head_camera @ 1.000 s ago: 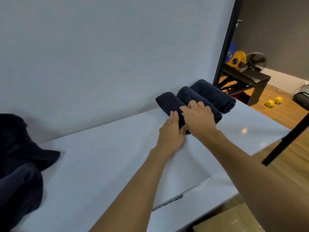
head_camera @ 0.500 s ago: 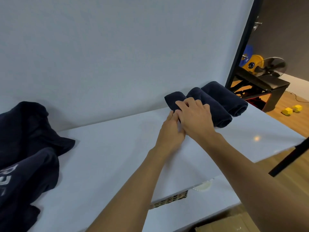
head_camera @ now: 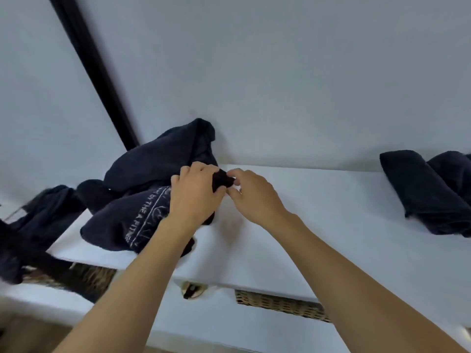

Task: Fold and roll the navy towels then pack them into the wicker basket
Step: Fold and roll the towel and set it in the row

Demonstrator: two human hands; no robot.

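Head view: two bare forearms reach from the near edge toward the left part of a white bench (head_camera: 331,225).
Left hand (head_camera: 196,197): back of the hand facing up, fingers curled round a dark towel corner (head_camera: 222,180) at the right side of the heap.
Right hand (head_camera: 254,200): just beside the left hand; thumb and forefinger pinch the tip of the same towel corner, the other fingers loosely curled.
Loose towels (head_camera: 163,159): an unfolded navy heap on the bench, left of centre, piled against the far wall (head_camera: 280,72).
Printed towel (head_camera: 127,225): the near part of the heap, with white lettering and a white border line; it lies partly under the left wrist and reaches the near edge of the bench.
Rolled towels (head_camera: 418,192): navy rolls lying side by side and touching at the far right of the bench, well apart from both hands; the rightmost is cut by the frame edge.
Wicker basket (head_camera: 280,305): below the bench top, its woven wall showing in a gap under the near edge, right of centre.
Dark cloth (head_camera: 48,212): at the left end of the bench, hanging over the edge, blurred.
Black pole (head_camera: 94,72): slants from the upper left down behind the heap.
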